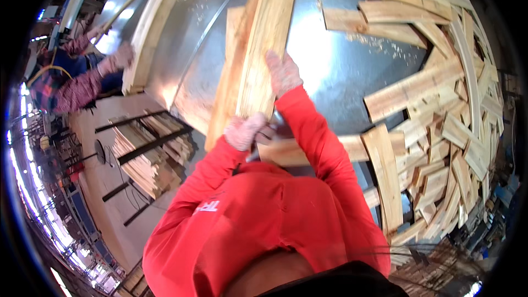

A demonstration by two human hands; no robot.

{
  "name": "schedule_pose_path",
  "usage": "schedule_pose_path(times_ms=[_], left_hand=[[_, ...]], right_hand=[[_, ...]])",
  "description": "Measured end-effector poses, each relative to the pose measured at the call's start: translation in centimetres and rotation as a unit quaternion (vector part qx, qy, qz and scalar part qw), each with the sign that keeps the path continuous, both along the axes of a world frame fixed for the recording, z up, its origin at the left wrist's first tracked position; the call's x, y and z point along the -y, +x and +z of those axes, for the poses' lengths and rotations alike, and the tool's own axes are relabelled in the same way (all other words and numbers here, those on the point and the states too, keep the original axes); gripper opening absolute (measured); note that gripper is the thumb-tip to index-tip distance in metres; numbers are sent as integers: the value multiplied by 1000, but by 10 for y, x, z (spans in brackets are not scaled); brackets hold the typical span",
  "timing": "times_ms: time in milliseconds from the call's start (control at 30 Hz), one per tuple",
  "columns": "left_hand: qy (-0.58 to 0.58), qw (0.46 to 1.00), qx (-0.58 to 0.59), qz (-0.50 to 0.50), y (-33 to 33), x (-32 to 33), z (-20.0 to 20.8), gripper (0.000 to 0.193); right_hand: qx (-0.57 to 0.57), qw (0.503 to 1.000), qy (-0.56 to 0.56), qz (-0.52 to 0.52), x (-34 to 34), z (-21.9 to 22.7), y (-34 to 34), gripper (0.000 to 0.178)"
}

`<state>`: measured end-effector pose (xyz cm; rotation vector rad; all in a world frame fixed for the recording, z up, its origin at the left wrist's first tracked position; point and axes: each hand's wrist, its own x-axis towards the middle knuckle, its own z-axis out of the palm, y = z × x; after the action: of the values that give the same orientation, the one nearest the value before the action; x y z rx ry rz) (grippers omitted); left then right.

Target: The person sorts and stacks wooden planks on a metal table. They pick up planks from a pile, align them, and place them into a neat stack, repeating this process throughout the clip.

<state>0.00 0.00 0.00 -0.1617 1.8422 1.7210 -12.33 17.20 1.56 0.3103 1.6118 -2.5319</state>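
A long, pale wooden board [268, 33] slants away from me over the metal table, its near end close to my chest. At that near end, my left hand [245, 131] is closed around the wood, in what looks like a pale speckled glove. My right hand [284, 75], gloved alike, grips the board's right edge farther up, partly hiding it. Just left of and below this board lies a second, browner board [226, 91], partly covered by it. The fingers under the wood are hidden.
Loose boards lie in a large heap [434, 181] on the right. Across the shiny metal table [206, 38], at far left, a co-worker's gloved hand [116, 59] is beside stacked long boards [151, 38]. More boards [146, 157] sit on a black rack at lower left.
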Motion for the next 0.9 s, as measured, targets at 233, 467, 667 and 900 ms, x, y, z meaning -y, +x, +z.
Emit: schedule_pose_path(times_ms=[233, 467, 667, 900], left_hand=[[4, 980, 17, 200, -219, -15, 91, 36], [-30, 982, -45, 183, -471, 13, 48, 29], [-407, 897, -164, 57, -572, -24, -27, 55], [-520, 816, -246, 60, -604, -37, -35, 76]], right_hand=[[-18, 968, 247, 29, -27, 16, -80, 61], [106, 965, 240, 9, -65, -47, -31, 47], [143, 985, 41, -87, -64, -46, 2, 47], [-42, 872, 486, 48, -104, 9, 27, 48]])
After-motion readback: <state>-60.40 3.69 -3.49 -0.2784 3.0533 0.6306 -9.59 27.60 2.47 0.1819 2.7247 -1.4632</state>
